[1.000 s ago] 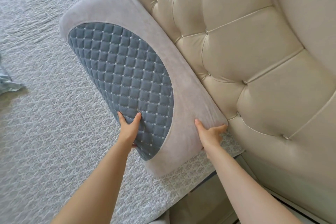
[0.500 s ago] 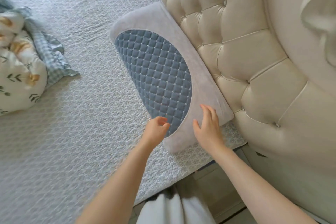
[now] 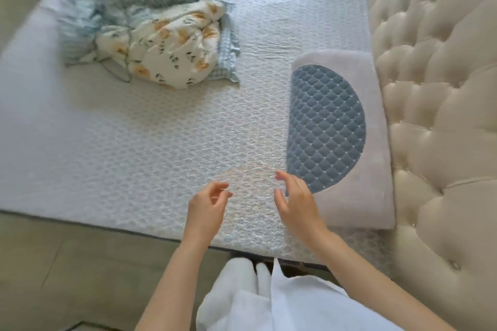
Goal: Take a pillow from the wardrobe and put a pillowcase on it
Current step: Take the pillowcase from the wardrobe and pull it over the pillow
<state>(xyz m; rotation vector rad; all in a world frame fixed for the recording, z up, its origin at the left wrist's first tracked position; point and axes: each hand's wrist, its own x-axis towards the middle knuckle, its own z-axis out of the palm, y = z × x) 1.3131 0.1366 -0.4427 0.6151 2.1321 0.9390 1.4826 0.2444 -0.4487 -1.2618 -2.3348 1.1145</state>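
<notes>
Head view: the pillow (image 3: 373, 126) lies flat on the bed (image 3: 134, 142), its long side pressed against the tufted headboard (image 3: 435, 105). It is a thick, rounded-corner slab covered in a soft, pale grey plush, with a half-oval panel of blue-grey quilted fabric set into its top, stitched in a diamond grid with small pale dots at the crossings. The straight edge of that panel faces away from the headboard, toward the open bed.

The bed is covered by a white spread with a raised, scale-like quilted pattern. The headboard is cream, glossy and leather-like, deeply buttoned into puffy diamond cushions.

Well away from the pillow, toward the far side of the bed, sits a crumpled heap of bedding (image 3: 150, 32): a cream cloth printed with yellow flowers and dark leaves, bunched over blue-and-white gingham with frilled edges. This part of the frame is motion-blurred.

The left hand (image 3: 207, 207) hovers above the spread just beside the pillow's near corner, its fingers (image 3: 223, 188) loosely curled and holding nothing. The right hand (image 3: 295, 201) hangs over the pillow's near edge, fingers spread apart and gently bent, also empty; whether it touches the plush cannot be told. Both forearms are bare. White clothing (image 3: 269, 301) shows at the bottom.
</notes>
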